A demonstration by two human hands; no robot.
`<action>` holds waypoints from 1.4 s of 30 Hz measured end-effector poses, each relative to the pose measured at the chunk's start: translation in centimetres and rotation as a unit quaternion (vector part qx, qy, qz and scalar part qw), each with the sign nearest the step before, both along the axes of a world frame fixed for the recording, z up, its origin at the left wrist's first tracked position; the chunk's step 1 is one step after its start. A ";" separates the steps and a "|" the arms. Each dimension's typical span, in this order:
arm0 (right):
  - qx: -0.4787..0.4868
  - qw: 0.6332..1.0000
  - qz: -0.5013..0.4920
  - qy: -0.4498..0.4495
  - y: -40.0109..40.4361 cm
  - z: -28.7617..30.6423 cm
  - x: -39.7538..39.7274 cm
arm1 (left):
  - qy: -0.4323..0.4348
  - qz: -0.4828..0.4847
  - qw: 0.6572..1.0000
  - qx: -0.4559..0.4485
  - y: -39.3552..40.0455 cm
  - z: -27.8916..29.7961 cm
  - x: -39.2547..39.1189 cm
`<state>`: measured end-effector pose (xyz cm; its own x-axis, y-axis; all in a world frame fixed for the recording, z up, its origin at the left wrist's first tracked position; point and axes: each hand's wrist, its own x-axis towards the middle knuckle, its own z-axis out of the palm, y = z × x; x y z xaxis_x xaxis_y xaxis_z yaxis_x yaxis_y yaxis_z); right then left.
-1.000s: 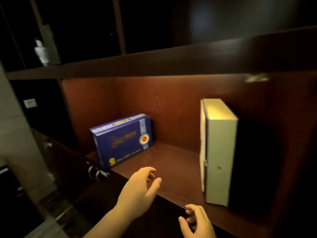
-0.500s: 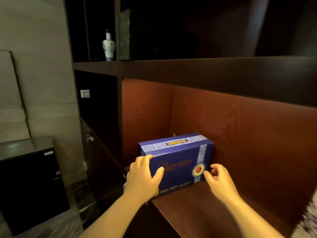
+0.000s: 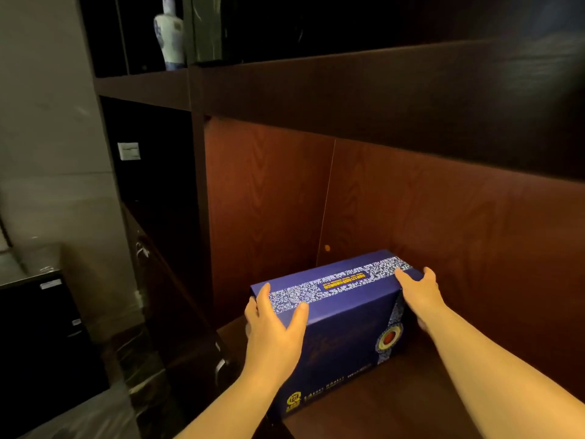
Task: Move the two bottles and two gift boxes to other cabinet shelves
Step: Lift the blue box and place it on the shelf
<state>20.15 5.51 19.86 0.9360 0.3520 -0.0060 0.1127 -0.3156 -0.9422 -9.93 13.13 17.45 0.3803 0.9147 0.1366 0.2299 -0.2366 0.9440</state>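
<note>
Left hand (image 3: 273, 334): clamped on the near-left top corner of the blue gift box (image 3: 340, 324), fingers over the patterned top band, thumb splayed across the front face.
Right hand (image 3: 419, 296): gripping the far-right end of the box, fingers curled over the top edge, palm against the side.
Blue gift box: caught between both hands, standing on its long edge on the reddish wooden shelf (image 3: 395, 403), its round red seal just below the right wrist.
Shelf corner: right behind the box, back panel close beyond the right hand.
Blue-and-white porcelain bottle (image 3: 170, 33): well above and left of the left hand, upright on an upper shelf.
Black cabinet (image 3: 41, 337): far left of the left forearm, low down.
</note>
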 end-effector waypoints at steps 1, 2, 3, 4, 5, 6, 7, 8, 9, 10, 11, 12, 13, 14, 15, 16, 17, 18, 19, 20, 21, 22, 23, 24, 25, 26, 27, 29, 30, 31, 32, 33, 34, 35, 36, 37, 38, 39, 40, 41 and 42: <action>0.007 1.000 -0.003 0.009 0.2 -0.3 0.1 | -0.002 -0.003 1.000 0.002 0.2 -0.2 0.1; 0.013 1.000 -0.009 0.013 0.2 -0.5 0.1 | -0.005 -0.004 1.000 0.004 0.5 -0.4 0.1; 0.021 1.000 -0.016 0.015 0.1 -0.7 0.1 | -0.006 -0.004 1.000 0.010 0.8 -0.5 0.2; 0.029 0.999 -0.022 0.016 0.0 -0.8 0.0 | -0.004 -0.004 1.000 0.018 1.3 -0.6 0.2; 0.034 0.999 -0.032 0.019 -0.3 -0.9 -0.1 | -0.001 -0.010 1.000 0.025 1.8 -0.7 0.2; 0.036 0.998 -0.043 0.020 -0.7 -0.9 -0.3 | -0.001 -0.020 0.999 0.026 2.4 -0.8 0.3; 0.035 0.998 -0.057 0.019 -1.2 -1.0 -0.6 | -0.003 -0.032 0.999 0.024 3.1 -0.9 0.4; 0.034 0.997 -0.071 0.018 -1.8 -1.2 -0.8 | -0.007 -0.043 0.999 0.023 3.8 -1.0 0.4; 0.033 0.996 -0.087 0.016 -2.4 -1.2 -1.3 | -0.010 -0.057 0.998 0.024 4.5 -1.0 0.4; 0.032 0.994 -0.105 0.018 -3.2 -1.2 -2.0 | -0.012 -0.074 0.997 0.024 5.2 -1.1 0.3; 0.034 0.992 -0.118 0.020 -3.9 -1.2 -2.6 | -0.015 -0.085 0.996 0.025 5.9 -1.0 0.4; 0.038 0.990 -0.132 0.021 -4.7 -1.2 -3.3 | -0.019 -0.097 0.995 0.024 6.6 -1.0 0.4; 0.041 0.988 -0.147 0.020 -5.6 -1.3 -4.2 | -0.019 -0.111 0.993 0.021 7.3 -0.9 0.5; 0.043 0.986 -0.160 0.017 -6.3 -1.3 -5.1 | -0.019 -0.120 0.992 0.019 7.9 -0.7 0.6; 0.042 0.984 -0.175 0.015 -7.3 -1.4 -6.3 | -0.015 -0.126 0.992 0.018 8.3 -0.5 0.7; 0.040 0.982 -0.185 0.016 -7.8 -1.4 -7.3 | -0.010 -0.121 0.993 0.016 8.9 -0.4 0.9; 0.040 0.979 -0.199 0.017 -8.6 -1.4 -8.5 | -0.004 -0.121 0.993 0.008 9.2 -0.2 1.0; 0.043 0.975 -0.217 0.016 -9.4 -1.5 -9.8 | 0.004 -0.127 0.992 0.001 9.4 -0.1 1.2; 0.044 0.972 -0.229 0.011 -9.9 -1.5 -11.0 | 0.009 -0.135 0.991 -0.006 9.7 -0.1 1.4; 0.042 0.970 -0.241 0.005 -10.5 -1.6 -12.1 | 0.007 -0.146 0.989 -0.011 9.7 0.0 1.5; 0.038 0.968 -0.249 -0.003 -11.0 -1.7 -13.1 | -0.001 -0.158 0.987 -0.017 9.8 0.0 1.6; 0.031 0.967 -0.254 -0.009 -11.4 -1.8 -14.0 | -0.010 -0.166 0.986 -0.022 9.8 0.0 1.7; 0.022 0.965 -0.262 -0.013 -11.8 -1.8 -14.9 | -0.016 -0.172 0.985 -0.026 9.9 0.0 1.7; 0.015 0.962 -0.272 -0.016 -12.2 -1.9 -15.6 | -0.022 -0.179 0.983 -0.032 10.0 -0.2 1.7; 0.007 0.959 -0.281 -0.021 -12.4 -1.9 -16.3 | -0.026 -0.189 0.981 -0.044 10.3 -0.4 1.7; -0.001 0.956 -0.291 -0.027 -12.7 -2.0 -17.0 | -0.030 -0.205 0.976 -0.063 10.6 -0.7 1.6; -0.011 0.954 -0.299 -0.034 -12.9 -2.2 -17.6 | -0.035 -0.225 0.970 -0.085 10.9 -1.1 1.5; -0.028 0.950 -0.309 -0.045 -13.4 -2.6 -18.5 | -0.040 -0.263 0.957 -0.118 11.3 -1.7 1.1; -0.030 0.949 -0.310 -0.047 -13.5 -2.8 -19.0 | -0.041 -0.273 0.953 -0.122 11.3 -1.9 0.8; -0.022 0.950 -0.309 -0.045 -13.6 -2.9 -19.4 | -0.042 -0.279 0.952 -0.121 11.4 -2.0 0.6; -0.008 0.951 -0.307 -0.040 -13.7 -3.1 -19.8 | -0.046 -0.283 0.951 -0.119 11.4 -2.1 0.5; 0.007 0.952 -0.305 -0.034 -13.6 -3.2 -20.3 | -0.049 -0.286 0.950 -0.116 11.5 -2.1 0.5; 0.020 0.952 -0.305 -0.029 -13.6 -3.3 -20.7 | -0.050 -0.285 0.951 -0.112 11.5 -2.1 0.6; 0.032 0.951 -0.307 -0.024 -13.5 -3.3 -21.1 | -0.048 -0.281 0.953 -0.104 11.6 -2.1 0.6; 0.041 0.950 -0.307 -0.022 -13.4 -3.4 -21.5 | -0.044 -0.275 0.956 -0.092 11.7 -2.1 0.6; 0.048 0.950 -0.307 -0.021 -13.3 -3.5 -21.9 | -0.039 -0.270 0.959 -0.081 11.9 -2.2 0.6; 0.051 0.950 -0.307 -0.024 -13.2 -3.6 -22.3 | -0.035 -0.269 0.960 -0.073 12.1 -2.2 0.5; 0.050 0.950 -0.308 -0.029 -13.1 -3.6 -22.7 | -0.031 -0.269 0.960 -0.066 12.3 -2.3 0.5; 0.047 0.949 -0.310 -0.034 -13.0 -3.8 -23.1 | -0.027 -0.271 0.960 -0.062 12.6 -2.5 0.4; 0.045 0.948 -0.313 -0.040 -13.0 -3.8 -23.4 | -0.023 -0.273 0.960 -0.059 12.8 -2.5 0.4; 0.041 0.947 -0.314 -0.045 -13.0 -3.8 -23.7 | -0.019 -0.275 0.960 -0.057 12.9 -2.6 0.4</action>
